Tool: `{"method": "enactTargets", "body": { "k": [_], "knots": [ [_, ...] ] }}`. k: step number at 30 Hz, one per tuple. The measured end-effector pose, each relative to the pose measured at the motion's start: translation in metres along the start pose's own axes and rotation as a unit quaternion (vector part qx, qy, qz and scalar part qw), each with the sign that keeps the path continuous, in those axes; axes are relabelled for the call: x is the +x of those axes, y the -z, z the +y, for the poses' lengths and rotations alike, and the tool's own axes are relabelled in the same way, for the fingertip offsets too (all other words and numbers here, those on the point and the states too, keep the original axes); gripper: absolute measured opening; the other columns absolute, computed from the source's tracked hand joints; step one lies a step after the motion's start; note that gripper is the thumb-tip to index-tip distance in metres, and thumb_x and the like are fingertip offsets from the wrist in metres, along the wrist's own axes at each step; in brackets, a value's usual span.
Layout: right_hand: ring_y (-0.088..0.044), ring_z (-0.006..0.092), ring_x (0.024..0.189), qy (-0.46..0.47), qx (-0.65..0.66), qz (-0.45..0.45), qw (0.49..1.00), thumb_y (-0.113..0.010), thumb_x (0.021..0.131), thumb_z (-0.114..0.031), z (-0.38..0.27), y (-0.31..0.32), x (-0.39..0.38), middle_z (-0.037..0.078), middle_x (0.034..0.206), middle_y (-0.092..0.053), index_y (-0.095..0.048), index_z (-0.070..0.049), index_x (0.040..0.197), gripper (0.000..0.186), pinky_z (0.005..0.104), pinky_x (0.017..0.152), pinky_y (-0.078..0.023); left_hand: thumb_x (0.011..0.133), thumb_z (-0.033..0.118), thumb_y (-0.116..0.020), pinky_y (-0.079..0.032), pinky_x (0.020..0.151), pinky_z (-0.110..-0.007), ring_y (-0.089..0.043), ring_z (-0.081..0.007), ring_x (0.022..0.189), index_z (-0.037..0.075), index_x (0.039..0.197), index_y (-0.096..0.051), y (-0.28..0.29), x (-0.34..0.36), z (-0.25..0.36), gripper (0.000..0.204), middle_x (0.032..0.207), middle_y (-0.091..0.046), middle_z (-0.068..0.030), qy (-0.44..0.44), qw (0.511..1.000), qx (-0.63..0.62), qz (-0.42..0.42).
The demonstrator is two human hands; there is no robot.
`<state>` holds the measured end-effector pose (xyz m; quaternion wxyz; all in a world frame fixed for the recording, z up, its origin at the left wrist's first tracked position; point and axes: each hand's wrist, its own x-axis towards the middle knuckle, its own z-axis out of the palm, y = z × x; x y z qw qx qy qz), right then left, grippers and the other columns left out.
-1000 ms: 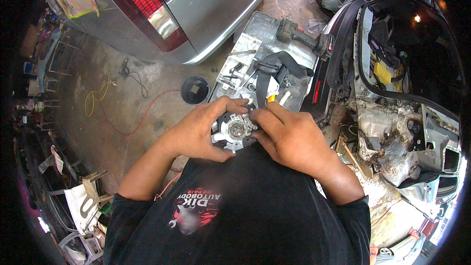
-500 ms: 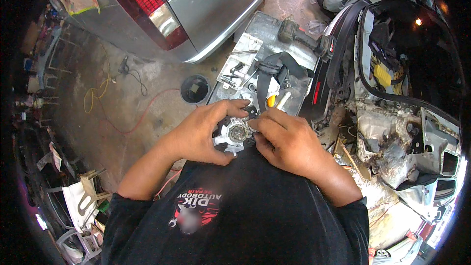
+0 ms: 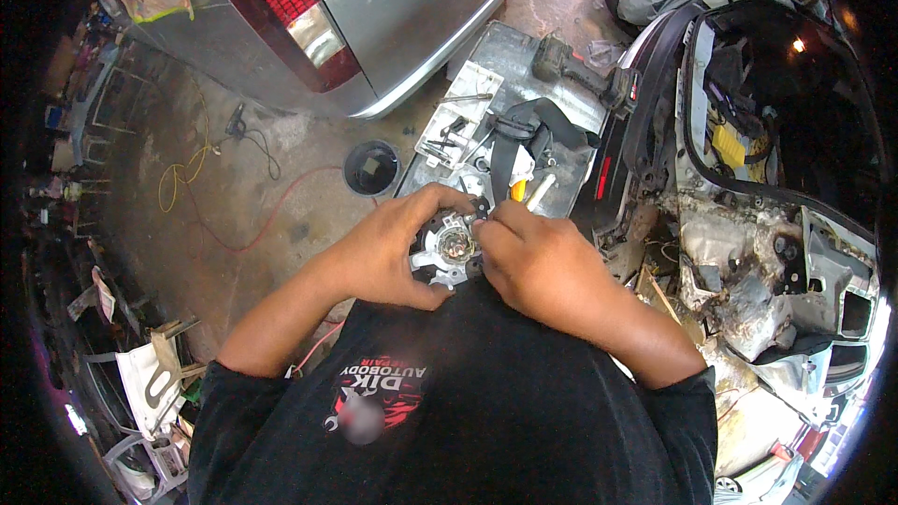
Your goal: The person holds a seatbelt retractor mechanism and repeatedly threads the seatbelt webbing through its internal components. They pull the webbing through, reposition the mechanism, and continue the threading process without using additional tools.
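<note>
In front of my chest I hold a silver metal mechanism with a round hub (image 3: 456, 245), its frame partly dark. My left hand (image 3: 388, 248) wraps its left side, thumb at the near edge and fingers at the far edge. At the right edge of the mechanism my right hand (image 3: 533, 248) is closed in a pinch. Whatever lies between its fingertips is hidden by the fingers. Just beyond my hands, a black strap of belt webbing (image 3: 505, 164) lies on the metal-topped work surface (image 3: 513, 47), near a yellow-tipped tool (image 3: 518, 190) and a pale rod (image 3: 540, 193).
A white tray (image 3: 465, 93) with small tools and a cordless power tool (image 3: 585, 75) lie on the surface. A black bucket (image 3: 371, 168) stands on the floor at left, near cords (image 3: 187, 173). A grey vehicle (image 3: 412, 37) is ahead; a stripped car body (image 3: 739, 224) is at right.
My right hand has shifted slightly toward the far side along the mechanism's edge, its fingers curled more closely. The mechanism has tilted a little in my left hand.
</note>
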<state>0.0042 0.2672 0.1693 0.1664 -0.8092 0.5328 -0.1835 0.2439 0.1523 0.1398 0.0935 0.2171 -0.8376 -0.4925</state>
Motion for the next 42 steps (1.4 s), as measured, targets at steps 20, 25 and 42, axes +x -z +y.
{"method": "enactTargets", "body": {
  "k": [20, 25, 42],
  "knots": [
    [-0.075, 0.0361, 0.079, 0.005, 0.028, 0.076, 0.997, -0.074, 0.098, -0.014, 0.004, -0.015, -0.010, 0.014, 0.107, -0.066, -0.070, -0.004, 0.124, 0.028, 0.0491, 0.069, -0.063, 0.096, 0.010, -0.079, -0.060, 0.088, -0.039, -0.082, -0.0273, 0.098, -0.001, 0.112, -0.072, 0.015, 0.025, 0.009, 0.020, 0.101, -0.081, -0.0176, -0.048, 0.996, -0.071, 0.035],
    [-0.073, 0.0407, 0.084, -0.028, 0.105, 0.071, 0.992, -0.078, 0.094, -0.009, 0.001, -0.006, -0.008, 0.016, 0.104, -0.066, -0.069, -0.003, 0.116, 0.024, 0.0516, 0.074, -0.061, 0.091, 0.011, -0.083, -0.058, 0.081, -0.037, -0.079, -0.0231, 0.089, 0.000, 0.104, -0.073, 0.007, 0.028, 0.012, 0.020, 0.094, -0.079, -0.0165, -0.045, 0.994, -0.065, 0.074],
    [-0.076, 0.0396, 0.098, -0.063, 0.221, 0.091, 0.969, -0.084, 0.089, -0.008, 0.016, -0.004, -0.018, 0.014, 0.103, -0.071, -0.073, -0.007, 0.120, 0.033, 0.0486, 0.089, -0.061, 0.085, 0.011, -0.083, -0.058, 0.088, -0.033, -0.078, -0.0189, 0.093, 0.003, 0.099, -0.072, -0.011, 0.022, 0.008, 0.020, 0.096, -0.081, -0.0103, 0.014, 0.988, -0.077, 0.129]
  ]
}}
